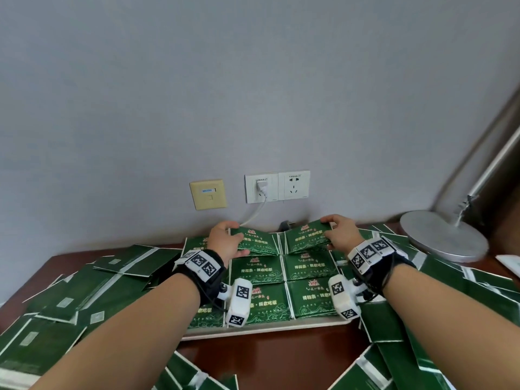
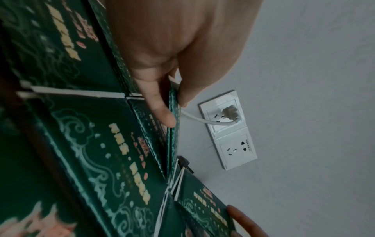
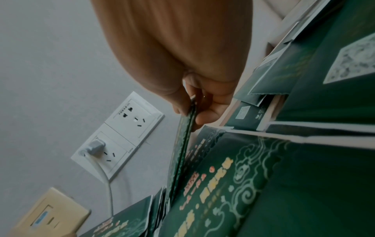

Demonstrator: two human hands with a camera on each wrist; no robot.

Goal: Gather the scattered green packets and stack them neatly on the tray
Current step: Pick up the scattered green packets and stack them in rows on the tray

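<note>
Packets [image 1: 257, 270] cover tray [image 1: 261, 329]; I see left hand [image 1: 226, 240] and right hand [image 1: 342, 233] each pinching a rear stack

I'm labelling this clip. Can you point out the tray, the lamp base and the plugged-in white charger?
tray [image 1: 270, 327], head view, bare front rim.
lamp base [image 1: 439, 235], head view, top of the round disc.
white charger [image 1: 260, 187], head view, plug body in the socket.

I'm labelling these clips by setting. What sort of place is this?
Probably a room in a home or office: a dark wooden desk against a plain wall, wall sockets with a charger plugged in, and a lamp base in the corner.
</note>
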